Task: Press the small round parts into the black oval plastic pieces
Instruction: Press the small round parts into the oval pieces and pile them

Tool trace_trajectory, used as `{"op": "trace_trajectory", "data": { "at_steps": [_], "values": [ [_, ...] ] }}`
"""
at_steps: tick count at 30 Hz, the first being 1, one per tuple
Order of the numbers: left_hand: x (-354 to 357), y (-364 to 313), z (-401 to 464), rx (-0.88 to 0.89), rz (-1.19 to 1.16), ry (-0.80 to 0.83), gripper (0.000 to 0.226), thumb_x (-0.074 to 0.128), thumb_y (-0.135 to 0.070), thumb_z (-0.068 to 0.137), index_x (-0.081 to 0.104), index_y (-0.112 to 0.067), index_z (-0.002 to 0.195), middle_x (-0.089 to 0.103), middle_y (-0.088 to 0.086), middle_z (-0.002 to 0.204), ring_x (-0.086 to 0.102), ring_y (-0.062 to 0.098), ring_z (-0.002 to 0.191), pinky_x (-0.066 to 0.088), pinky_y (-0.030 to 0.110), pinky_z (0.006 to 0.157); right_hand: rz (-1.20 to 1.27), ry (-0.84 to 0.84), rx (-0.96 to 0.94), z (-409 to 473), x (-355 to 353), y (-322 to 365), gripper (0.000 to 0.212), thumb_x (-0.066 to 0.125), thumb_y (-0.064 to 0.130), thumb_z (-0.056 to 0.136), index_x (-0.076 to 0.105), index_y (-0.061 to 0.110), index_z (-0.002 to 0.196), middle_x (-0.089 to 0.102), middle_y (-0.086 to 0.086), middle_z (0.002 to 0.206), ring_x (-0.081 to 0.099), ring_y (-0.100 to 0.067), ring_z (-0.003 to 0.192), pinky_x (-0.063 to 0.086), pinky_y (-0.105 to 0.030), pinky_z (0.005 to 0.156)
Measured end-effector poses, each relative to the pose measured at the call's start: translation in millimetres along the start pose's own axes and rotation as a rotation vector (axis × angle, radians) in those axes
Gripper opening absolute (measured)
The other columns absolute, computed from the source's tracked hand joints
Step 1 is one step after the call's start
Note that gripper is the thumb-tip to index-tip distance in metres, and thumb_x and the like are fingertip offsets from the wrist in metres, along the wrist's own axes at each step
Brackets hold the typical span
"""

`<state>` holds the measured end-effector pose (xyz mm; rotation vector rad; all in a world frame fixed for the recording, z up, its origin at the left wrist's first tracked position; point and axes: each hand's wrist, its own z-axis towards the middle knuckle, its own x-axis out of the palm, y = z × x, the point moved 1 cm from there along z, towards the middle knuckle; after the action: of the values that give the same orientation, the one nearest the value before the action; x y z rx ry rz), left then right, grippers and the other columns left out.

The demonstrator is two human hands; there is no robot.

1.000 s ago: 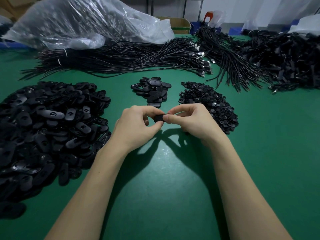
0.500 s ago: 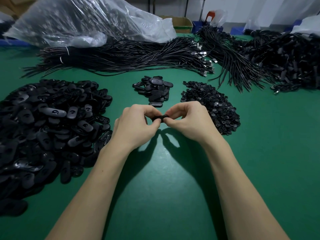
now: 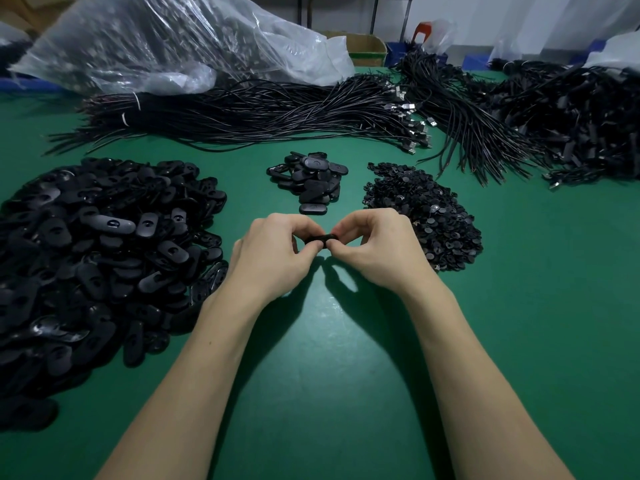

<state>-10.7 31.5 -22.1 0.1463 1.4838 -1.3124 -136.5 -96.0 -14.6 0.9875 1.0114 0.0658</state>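
Both hands meet above the middle of the green bench (image 3: pixel 329 358) and share 1 black oval piece (image 3: pixel 317 240) between them. The left hand (image 3: pixel 273 252) pinches its left end with thumb and curled fingers; the right hand (image 3: pixel 375 249) pinches the right end the same way, so each grip is clamped on the piece. Only a short dark band of the piece shows between the fingertips; the rest is covered, and whether a small round part sits in it cannot be made out.

To the left lies a large heap of black oval pieces (image 3: pixel 97 258), cut off by the left edge of the frame. Behind the hands sits a small pile of oval pieces (image 3: pixel 310 181), apart from the big heap. To the right of that, just beside the right hand, spreads a mound of small round parts (image 3: pixel 429 213); the single parts are too small and dark to tell apart clearly.

Farther back, bundles of black cables (image 3: pixel 259 112) stretch across the bench, some with metal plugs at their ends. Another tangled black mass (image 3: pixel 581 123) fills the far right and runs out of frame. A crumpled clear plastic bag (image 3: pixel 166 43) lies behind the cables; its contents are blurred. A cardboard box (image 3: pixel 367 46) shows partly behind the bag.
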Motion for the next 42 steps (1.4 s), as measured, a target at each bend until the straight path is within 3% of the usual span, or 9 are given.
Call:
{"op": "trace_trajectory", "data": {
  "at_steps": [2, 8, 15, 21, 24, 27, 32, 37, 42],
  "values": [
    [0.8, 0.4, 0.2, 0.004, 0.014, -0.003, 0.007, 0.069, -0.042, 0.090, 0.072, -0.044, 0.096, 0.052, -0.050, 0.073, 0.053, -0.014, 0.075, 0.033, 0.022, 0.055, -0.004, -0.001, -0.004, 0.2, 0.7, -0.5, 0.012, 0.079, 0.036, 0.080, 0.070, 0.038, 0.072, 0.070, 0.029, 0.075, 0.053, 0.010, 0.057, 0.045, -0.026, 0.064],
    [0.5, -0.6, -0.8, 0.012, 0.054, -0.010, 0.006, 0.068, -0.042, 0.091, 0.069, -0.046, 0.094, 0.059, -0.035, 0.072, 0.056, -0.002, 0.072, 0.033, 0.020, 0.058, -0.014, -0.004, -0.045, -0.5, 1.6, 0.2, 0.014, 0.079, 0.033, 0.078, 0.067, 0.036, 0.071, 0.072, 0.022, 0.073, 0.053, 0.004, 0.057, 0.044, -0.025, 0.062],
    [3.6, -0.4, -3.2, 0.031, 0.098, -0.002, 0.011, 0.064, -0.038, 0.094, 0.069, -0.044, 0.102, 0.052, -0.032, 0.074, 0.051, 0.000, 0.072, 0.035, 0.031, 0.073, -0.002, -0.032, -0.068, -4.8, 9.0, -0.2, 0.014, 0.079, 0.030, 0.075, 0.065, 0.029, 0.074, 0.070, 0.015, 0.072, 0.054, 0.001, 0.057, 0.044, -0.023, 0.059],
    [2.3, -2.4, -2.1, 0.044, 0.050, 0.008, 0.005, 0.066, -0.041, 0.092, 0.068, -0.045, 0.094, 0.067, -0.027, 0.084, 0.061, 0.000, 0.082, 0.039, 0.027, 0.064, 0.071, 0.014, -0.109, -4.6, 1.7, -3.4, 0.014, 0.078, 0.021, 0.079, 0.065, 0.026, 0.078, 0.071, 0.011, 0.074, 0.052, 0.000, 0.053, 0.039, -0.011, 0.053],
    [4.7, -3.3, -2.0, 0.026, 0.030, -0.012, 0.004, 0.065, -0.043, 0.092, 0.065, -0.046, 0.096, 0.065, -0.031, 0.087, 0.057, -0.009, 0.079, 0.038, 0.022, 0.061, 0.048, 0.033, -0.146, -4.1, -1.9, -3.6, 0.016, 0.075, 0.023, 0.083, 0.065, 0.032, 0.090, 0.071, 0.013, 0.082, 0.053, -0.006, 0.054, 0.049, -0.025, 0.060],
    [5.2, -1.9, -1.5, 0.000, 0.029, -0.026, 0.008, 0.065, -0.043, 0.091, 0.062, -0.046, 0.098, 0.066, -0.028, 0.089, 0.057, -0.006, 0.072, 0.037, 0.023, 0.058, 0.002, 0.075, -0.166, -4.2, -2.4, -2.7, 0.023, 0.074, 0.023, 0.084, 0.064, 0.038, 0.098, 0.072, 0.016, 0.087, 0.056, -0.017, 0.055, 0.057, -0.038, 0.066],
    [4.2, -1.7, -1.8, 0.002, 0.028, -0.026, 0.024, 0.065, -0.044, 0.091, 0.052, -0.047, 0.110, 0.064, -0.024, 0.103, 0.059, -0.002, 0.078, 0.040, 0.029, 0.062, -0.072, 0.002, -0.113, -0.3, -2.6, -8.1, 0.020, 0.074, 0.026, 0.085, 0.067, 0.039, 0.098, 0.072, 0.020, 0.084, 0.056, -0.006, 0.062, 0.058, -0.039, 0.072],
    [8.1, -3.3, -3.6, 0.016, 0.072, -0.013, 0.015, 0.061, -0.047, 0.093, 0.053, -0.040, 0.104, 0.061, -0.020, 0.105, 0.057, 0.003, 0.080, 0.039, 0.032, 0.068, -0.059, -0.147, -0.074, 16.7, -12.6, -6.5, 0.016, 0.077, 0.035, 0.084, 0.070, 0.037, 0.099, 0.072, 0.022, 0.085, 0.060, -0.005, 0.066, 0.055, -0.033, 0.071],
    [9.4, -6.2, -3.7, 0.034, 0.092, 0.000, 0.009, 0.060, -0.045, 0.095, 0.055, -0.039, 0.099, 0.062, -0.019, 0.103, 0.054, 0.003, 0.077, 0.036, 0.030, 0.064, -0.101, -0.168, -0.074, 67.4, -15.7, 5.1, 0.014, 0.075, 0.038, 0.087, 0.073, 0.036, 0.101, 0.071, 0.017, 0.092, 0.052, 0.003, 0.062, 0.040, -0.025, 0.063]
  ]
}}
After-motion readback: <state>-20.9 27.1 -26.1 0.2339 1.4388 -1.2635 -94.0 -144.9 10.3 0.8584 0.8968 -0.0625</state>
